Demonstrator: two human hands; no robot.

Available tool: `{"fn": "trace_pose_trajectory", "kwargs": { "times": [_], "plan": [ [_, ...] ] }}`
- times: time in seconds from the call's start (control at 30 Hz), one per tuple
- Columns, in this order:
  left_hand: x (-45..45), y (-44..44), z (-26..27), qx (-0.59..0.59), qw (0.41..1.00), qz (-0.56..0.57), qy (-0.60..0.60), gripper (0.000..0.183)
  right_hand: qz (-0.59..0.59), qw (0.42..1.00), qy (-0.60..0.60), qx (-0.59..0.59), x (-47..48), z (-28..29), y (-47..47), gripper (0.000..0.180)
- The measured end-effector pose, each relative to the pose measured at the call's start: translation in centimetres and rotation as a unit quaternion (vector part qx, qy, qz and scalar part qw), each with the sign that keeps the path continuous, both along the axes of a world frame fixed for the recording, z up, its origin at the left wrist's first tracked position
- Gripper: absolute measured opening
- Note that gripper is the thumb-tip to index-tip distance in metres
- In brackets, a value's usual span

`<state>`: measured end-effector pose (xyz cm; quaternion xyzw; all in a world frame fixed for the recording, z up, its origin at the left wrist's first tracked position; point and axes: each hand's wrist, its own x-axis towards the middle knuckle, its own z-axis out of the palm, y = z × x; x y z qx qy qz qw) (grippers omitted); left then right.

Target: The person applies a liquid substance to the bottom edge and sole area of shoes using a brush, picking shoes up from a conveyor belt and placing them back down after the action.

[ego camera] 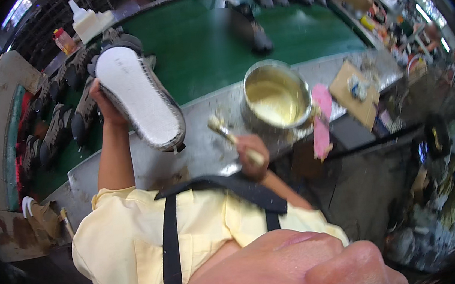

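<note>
My left hand [107,105] holds a dark shoe upper [172,102] from its far side, with the white stitched underside [141,95] facing up towards me; most of the fingers are hidden behind it. In my right hand [252,156] is a brush [223,130] with a pale handle, its bristles pointing left above the metal ledge. A metal pot [277,94] of creamy yellowish liquid stands to the right, beyond the brush. The brush and the shoe upper are apart.
Many shoes [51,128] lie at the left on the green conveyor belt [199,58]; one more [251,28] sits mid-belt. White bottles [88,22] stand at the far left. Right of the pot are pink pieces [322,120] and cardboard [354,95]. Other people are at the far right.
</note>
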<state>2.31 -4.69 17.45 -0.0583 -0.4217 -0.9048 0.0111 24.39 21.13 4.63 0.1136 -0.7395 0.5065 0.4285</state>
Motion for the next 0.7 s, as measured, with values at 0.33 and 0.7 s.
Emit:
{"fn": "trace_pose_trajectory", "kwargs": {
  "times": [0.33,0.7],
  "plan": [
    [10.4,-3.1,-5.9,0.041,0.981,-0.188,0.026,0.090,-0.246,0.933,-0.244,0.094,-1.4,12.1,10.3,0.033],
    [10.1,-4.0,-3.7,-0.021,0.991,-0.130,-0.007,0.078,-0.162,0.930,-0.326,0.042,-3.4,10.8,12.8,0.037]
  ]
}}
